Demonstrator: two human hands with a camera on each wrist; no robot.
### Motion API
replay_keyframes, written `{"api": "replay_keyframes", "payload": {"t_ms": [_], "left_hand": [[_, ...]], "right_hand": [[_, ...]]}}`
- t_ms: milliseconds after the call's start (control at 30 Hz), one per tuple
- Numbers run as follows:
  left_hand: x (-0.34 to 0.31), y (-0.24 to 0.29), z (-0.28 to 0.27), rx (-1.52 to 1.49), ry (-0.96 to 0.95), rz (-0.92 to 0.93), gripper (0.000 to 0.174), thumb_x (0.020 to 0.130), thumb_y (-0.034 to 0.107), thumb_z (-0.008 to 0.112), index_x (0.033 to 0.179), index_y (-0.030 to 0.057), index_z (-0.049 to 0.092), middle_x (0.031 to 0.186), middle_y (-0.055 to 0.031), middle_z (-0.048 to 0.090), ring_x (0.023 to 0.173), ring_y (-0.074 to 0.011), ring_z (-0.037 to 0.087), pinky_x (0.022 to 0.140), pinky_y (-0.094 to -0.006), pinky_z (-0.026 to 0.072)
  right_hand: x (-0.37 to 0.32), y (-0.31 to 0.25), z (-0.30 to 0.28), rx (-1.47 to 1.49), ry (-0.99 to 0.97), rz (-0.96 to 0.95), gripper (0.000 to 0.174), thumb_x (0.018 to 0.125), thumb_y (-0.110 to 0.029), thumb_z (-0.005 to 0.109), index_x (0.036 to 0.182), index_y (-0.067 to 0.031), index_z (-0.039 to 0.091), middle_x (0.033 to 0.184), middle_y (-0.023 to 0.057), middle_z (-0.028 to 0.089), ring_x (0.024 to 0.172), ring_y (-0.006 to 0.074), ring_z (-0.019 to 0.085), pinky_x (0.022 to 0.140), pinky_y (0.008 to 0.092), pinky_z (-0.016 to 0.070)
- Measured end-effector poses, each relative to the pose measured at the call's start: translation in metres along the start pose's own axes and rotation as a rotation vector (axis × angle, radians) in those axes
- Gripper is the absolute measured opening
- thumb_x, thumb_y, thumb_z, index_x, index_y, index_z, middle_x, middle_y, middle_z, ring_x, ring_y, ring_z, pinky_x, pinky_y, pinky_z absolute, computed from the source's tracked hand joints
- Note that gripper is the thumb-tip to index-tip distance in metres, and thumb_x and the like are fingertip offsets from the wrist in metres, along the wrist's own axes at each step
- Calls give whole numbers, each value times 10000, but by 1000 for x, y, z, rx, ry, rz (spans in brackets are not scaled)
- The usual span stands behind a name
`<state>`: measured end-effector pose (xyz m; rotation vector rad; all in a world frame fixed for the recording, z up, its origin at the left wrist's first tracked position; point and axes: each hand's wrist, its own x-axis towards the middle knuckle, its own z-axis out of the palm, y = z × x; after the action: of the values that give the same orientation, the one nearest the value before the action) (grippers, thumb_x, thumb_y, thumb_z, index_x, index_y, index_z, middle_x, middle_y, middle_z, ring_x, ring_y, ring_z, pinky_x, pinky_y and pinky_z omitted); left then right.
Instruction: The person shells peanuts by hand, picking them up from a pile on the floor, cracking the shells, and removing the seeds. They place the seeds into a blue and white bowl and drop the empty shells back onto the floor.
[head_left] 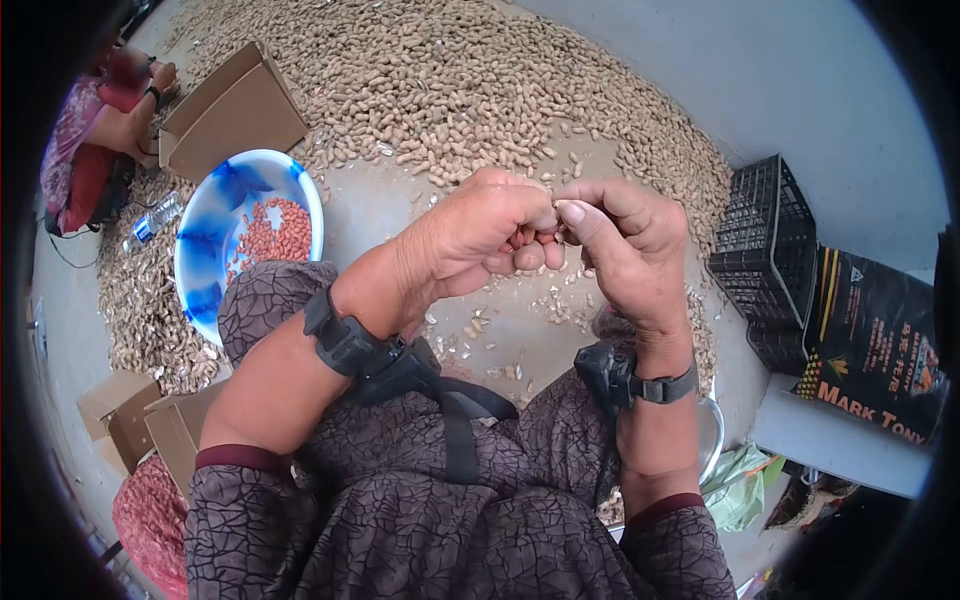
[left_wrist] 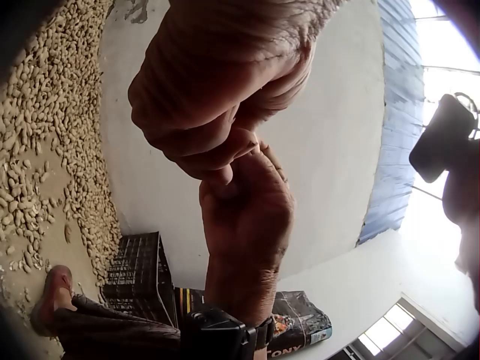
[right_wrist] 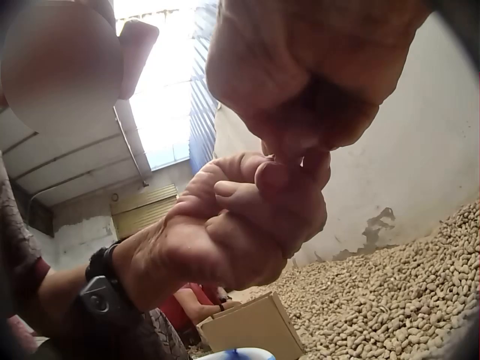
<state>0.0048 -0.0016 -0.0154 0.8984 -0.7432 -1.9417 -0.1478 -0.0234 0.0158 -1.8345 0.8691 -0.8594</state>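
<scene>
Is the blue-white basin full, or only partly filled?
Only partly filled: in the head view, reddish kernels lie in the basin, and much of its inner wall shows bare.

Left hand (right_wrist: 232,225) and right hand (right_wrist: 315,67) in contact, peanut heap (right_wrist: 409,281) and cardboard box (right_wrist: 255,330) beyond.

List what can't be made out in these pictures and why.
Head: the small item the right hand pinches; its thumb and fingers cover it.
Head: the count of peanut kernels in the left hand; curled fingers hide them.
Left wrist: the middle of the MARK TONY bag; right forearm and wrist camera block it.
Right wrist: most of the basin; bottom edge cuts it off.
</scene>
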Motion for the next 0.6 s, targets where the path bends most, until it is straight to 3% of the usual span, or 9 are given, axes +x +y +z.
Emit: {"api": "replay_keyframes", "payload": {"t_ms": [133,233,367,433,467,500,567,600], "left_hand": [[-1,1,3,-6,15,-59,133,732,24,444,756,-56,548,627,-102,542,428,-34,379,322,-151,244],[-3,2,9,-8,42,-83,141,736,30,441,762,-58,549,608,-77,518,424,-34,368,316,-152,226],[-3,2,5,-27,81,-44,154,763,52,443,772,-61,548,608,-66,518,404,-31,348,306,-146,214],[-7,9,-1,-82,60,-17,168,789,72,441,779,-61,543,608,-66,521,395,-29,345,300,-141,211],[-9,13,-3,-140,54,11,186,814,93,438,786,-61,539,608,-66,525,387,-27,341,295,-136,209],[-12,16,-4,-144,44,7,186,814,93,438,786,-61,539,608,-66,525,387,-27,341,295,-136,209],[-18,20,-5,-236,48,58,230,860,143,425,790,-53,523,615,-79,531,375,-22,337,288,-127,204],[-19,22,-8,-263,-9,58,252,883,167,407,778,-40,507,622,-92,529,375,-19,333,289,-129,198]], "right_hand": [[-4,7,4,-305,70,-287,41,730,20,549,745,23,587,584,73,553,518,116,540,459,237,401],[-6,9,4,-400,175,-394,35,723,16,550,714,11,583,569,72,535,493,137,516,454,249,391],[-11,8,-7,-341,346,-304,36,723,-1,556,699,14,579,564,61,522,487,128,490,453,240,372],[-17,5,-26,-32,227,189,64,731,-33,563,699,20,577,552,56,505,481,124,474,462,223,357],[-17,1,-35,-53,-11,359,130,743,-89,571,691,30,571,544,46,510,483,110,468,474,221,360],[-17,10,-45,-60,-4,365,130,743,-89,571,691,30,571,544,46,510,483,110,468,474,221,360],[-16,37,-61,-510,-848,564,182,755,-137,576,692,34,577,548,34,529,496,97,471,485,227,376],[-15,41,-62,-564,-824,546,220,755,-178,588,694,33,583,538,35,527,492,105,477,485,254,397]]}}
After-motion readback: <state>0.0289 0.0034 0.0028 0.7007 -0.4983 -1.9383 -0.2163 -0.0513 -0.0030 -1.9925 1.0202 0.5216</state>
